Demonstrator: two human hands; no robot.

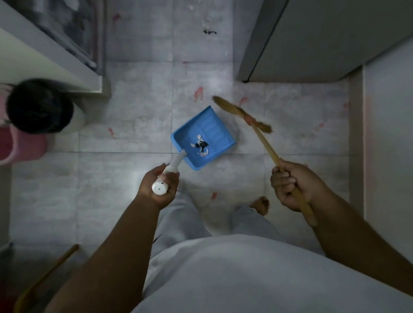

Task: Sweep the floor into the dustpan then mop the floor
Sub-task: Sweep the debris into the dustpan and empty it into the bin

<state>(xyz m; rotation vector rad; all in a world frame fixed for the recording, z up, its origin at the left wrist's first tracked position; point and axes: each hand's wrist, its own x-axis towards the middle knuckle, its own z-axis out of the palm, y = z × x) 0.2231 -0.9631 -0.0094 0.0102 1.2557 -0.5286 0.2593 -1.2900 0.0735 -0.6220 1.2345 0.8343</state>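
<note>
Low in the frame, the left hand [160, 185] curls round the white handle of the blue dustpan [215, 129], which sits at centre frame with torn scraps [200, 146] inside. The right hand [293, 187] grips the straw broom [236, 111], its bristles just right of the pan. At the top centre, loose debris [208, 28] litters the tiled floor [138, 107].

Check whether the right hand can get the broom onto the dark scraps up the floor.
Probably not from here: the right hand grips the broom, its head by the dustpan, well short of the scraps. No obstacle stands between, so a step forward should do.
</note>
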